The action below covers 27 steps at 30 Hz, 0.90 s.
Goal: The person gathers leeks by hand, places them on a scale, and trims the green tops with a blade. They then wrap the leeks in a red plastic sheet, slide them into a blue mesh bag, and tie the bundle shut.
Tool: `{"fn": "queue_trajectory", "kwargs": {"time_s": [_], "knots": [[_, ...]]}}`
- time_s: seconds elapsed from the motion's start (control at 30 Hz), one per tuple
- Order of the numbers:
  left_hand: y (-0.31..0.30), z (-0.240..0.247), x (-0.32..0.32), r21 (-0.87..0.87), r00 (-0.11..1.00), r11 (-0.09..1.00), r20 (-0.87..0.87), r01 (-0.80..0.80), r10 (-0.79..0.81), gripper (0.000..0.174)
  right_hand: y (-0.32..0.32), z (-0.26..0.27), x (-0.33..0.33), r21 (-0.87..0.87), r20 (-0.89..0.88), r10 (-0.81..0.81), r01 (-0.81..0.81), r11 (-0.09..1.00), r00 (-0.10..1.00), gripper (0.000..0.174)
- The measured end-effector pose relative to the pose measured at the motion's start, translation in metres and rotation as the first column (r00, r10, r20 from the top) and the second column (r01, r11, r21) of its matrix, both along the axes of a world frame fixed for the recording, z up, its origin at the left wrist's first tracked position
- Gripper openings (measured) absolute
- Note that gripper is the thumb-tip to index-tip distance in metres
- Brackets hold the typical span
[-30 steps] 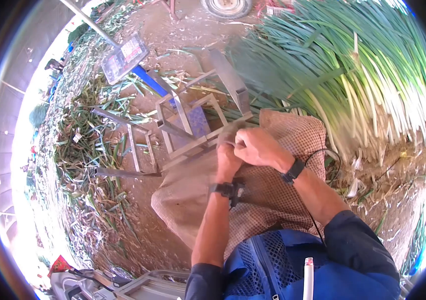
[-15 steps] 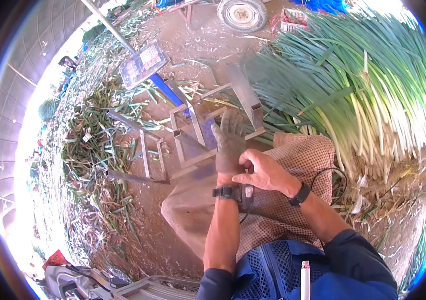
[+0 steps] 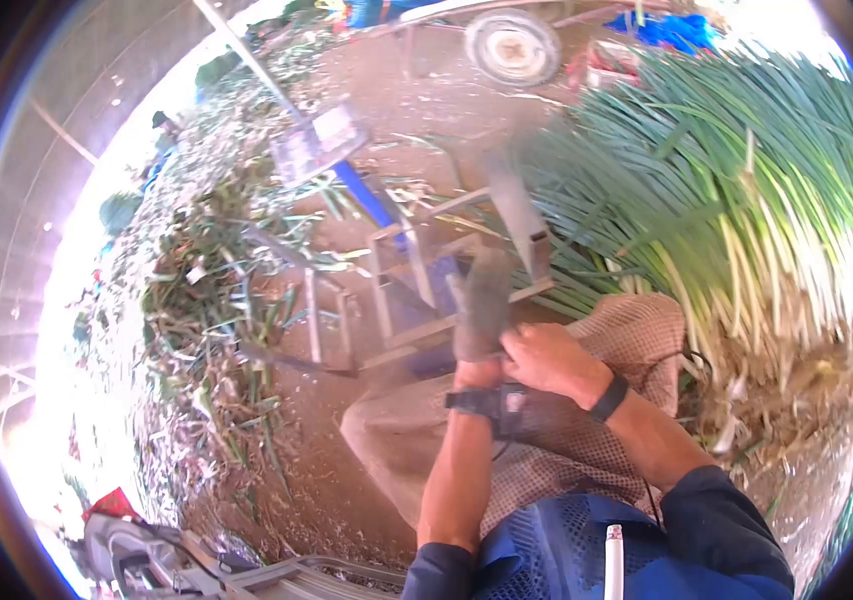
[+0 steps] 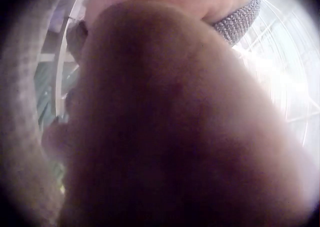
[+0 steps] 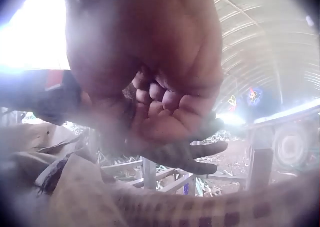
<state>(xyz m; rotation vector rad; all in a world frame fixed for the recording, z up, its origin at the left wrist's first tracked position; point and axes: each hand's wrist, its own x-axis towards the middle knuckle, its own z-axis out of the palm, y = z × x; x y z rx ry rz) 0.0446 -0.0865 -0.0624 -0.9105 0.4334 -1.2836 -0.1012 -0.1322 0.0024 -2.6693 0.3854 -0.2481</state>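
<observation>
My left hand (image 3: 483, 312) wears a grey work glove (image 3: 489, 290) and is blurred in the head view. Its gloved fingers (image 5: 202, 151) stretch out straight in the right wrist view. My bare right hand (image 3: 553, 361) reaches across to the left wrist, its fingers (image 5: 157, 94) curled in and pinching the glove at the cuff. The glove's knitted cuff (image 4: 239, 21) shows at the upper right of the left wrist view, where a dark, blurred hand fills most of the picture. Both hands are above the brown checked cloth (image 3: 636, 335) over the lap.
Long green onions (image 3: 736, 200) lie heaped at the right. Ahead stand a metal frame (image 3: 386, 290) and a scale display (image 3: 318, 143) on a blue post. Leaf scraps (image 3: 206, 290) cover the ground at the left. A wheel (image 3: 512, 48) is at the back.
The right hand worked at the left hand's fingers, then moved to the glove's cuff. The left hand straightened out and has blurred with motion. The view shifted, so the scene sits lower and further right.
</observation>
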Motion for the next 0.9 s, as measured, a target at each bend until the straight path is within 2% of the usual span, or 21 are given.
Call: {"fn": "queue_trajectory", "kwargs": {"time_s": [0.03, 0.07, 0.13, 0.17, 0.2, 0.27, 0.33, 0.4, 0.43, 0.47, 0.5, 0.53, 0.57, 0.63, 0.67, 0.7, 0.77, 0.87, 0.9], "knots": [[0.002, -0.003, -0.001, -0.12, 0.947, 0.989, -0.297, 0.087, -0.12, 0.065, 0.001, 0.001, 0.003, -0.018, -0.061, 0.001, -0.002, 1.0, 0.998, 0.028], [0.004, -0.002, 0.002, -0.21, 0.859, 0.972, -0.473, 0.107, -0.197, 0.064, 0.002, 0.004, 0.004, 0.0, -0.107, -0.017, 0.017, 1.0, 0.994, 0.026], [0.005, 0.002, 0.005, -0.339, 0.662, 0.936, -0.682, 0.09, -0.311, 0.06, -0.001, -0.004, 0.004, 0.037, -0.155, -0.024, 0.03, 0.999, 0.988, 0.025], [0.008, 0.015, 0.002, -0.444, 0.4, 0.893, -0.808, 0.068, -0.433, 0.056, -0.002, -0.012, 0.002, 0.061, -0.162, -0.021, 0.032, 0.998, 0.987, 0.026], [0.008, 0.022, -0.002, -0.543, 0.096, 0.84, -0.835, 0.019, -0.542, 0.053, -0.004, -0.02, 0.001, 0.17, -0.092, 0.041, -0.025, 0.985, 0.995, 0.027], [-0.003, 0.001, 0.001, -0.406, 0.565, 0.911, -0.738, 0.066, -0.37, 0.058, -0.006, -0.034, -0.006, 0.374, 0.047, 0.13, -0.138, 0.917, 0.99, 0.028], [-0.004, -0.002, 0.003, -0.29, 0.759, 0.951, -0.593, 0.11, -0.268, 0.057, -0.006, -0.042, -0.015, 0.477, 0.007, 0.149, -0.134, 0.869, 0.989, 0.026], [-0.002, 0.0, 0.003, -0.203, 0.773, 0.956, -0.564, 0.212, -0.291, 0.052, -0.001, -0.038, -0.018, 0.564, -0.056, 0.124, -0.071, 0.822, 0.991, 0.022], [-0.001, 0.004, 0.0, 0.007, 0.944, 0.982, -0.277, 0.188, -0.179, 0.052, 0.005, -0.024, -0.022, 0.602, -0.1, 0.092, -0.014, 0.798, 0.991, 0.019], [0.001, 0.007, -0.002, 0.204, 0.988, 0.971, 0.067, 0.121, -0.138, 0.052, 0.01, -0.017, -0.024, 0.635, -0.145, 0.061, 0.046, 0.771, 0.987, 0.017], [0.002, 0.013, -0.006, 0.38, 0.722, 0.899, 0.683, -0.219, -0.112, 0.053, 0.014, -0.021, -0.027, 0.77, -0.123, -0.001, 0.096, 0.631, 0.992, 0.015], [0.004, 0.022, -0.009, 0.274, 0.128, 0.769, 0.961, -0.578, -0.246, 0.055, 0.019, -0.028, -0.031, 0.876, -0.114, -0.063, 0.13, 0.465, 0.992, 0.014], [0.004, 0.033, -0.007, 0.414, 0.119, 0.715, 0.897, -0.564, -0.425, 0.057, 0.021, -0.034, -0.033, 0.949, -0.12, -0.124, 0.15, 0.276, 0.985, 0.012], [-0.004, 0.014, 0.001, 0.189, 0.037, 0.837, 0.979, -0.514, -0.199, 0.061, 0.017, -0.02, -0.029, 0.908, -0.134, -0.147, 0.181, 0.377, 0.98, 0.012], [-0.007, 0.005, 0.004, 0.172, 0.043, 0.852, 0.984, -0.494, -0.174, 0.063, 0.014, -0.014, -0.026, 0.884, -0.141, -0.162, 0.198, 0.424, 0.977, 0.012], [-0.007, 0.004, 0.005, 0.155, 0.049, 0.867, 0.987, -0.474, -0.15, 0.064, 0.01, -0.015, -0.022, 0.815, -0.061, -0.173, 0.149, 0.56, 0.983, 0.013], [-0.007, 0.048, 0.006, 0.316, 0.139, 0.832, 0.949, -0.455, -0.284, 0.067, -0.001, -0.017, -0.011, 0.606, 0.103, -0.158, 0.064, 0.793, 0.982, 0.015], [-0.011, 0.08, 0.003, 0.329, 0.122, 0.686, 0.935, -0.649, -0.334, 0.074, -0.009, 0.0, 0.003, 0.657, 0.119, -0.2, 0.074, 0.75, 0.973, 0.013], [-0.013, 0.082, 0.007, 0.325, 0.133, 0.675, 0.938, -0.662, -0.321, 0.073, -0.015, 0.002, 0.006, 0.695, 0.074, -0.196, 0.09, 0.713, 0.978, 0.014]]}}
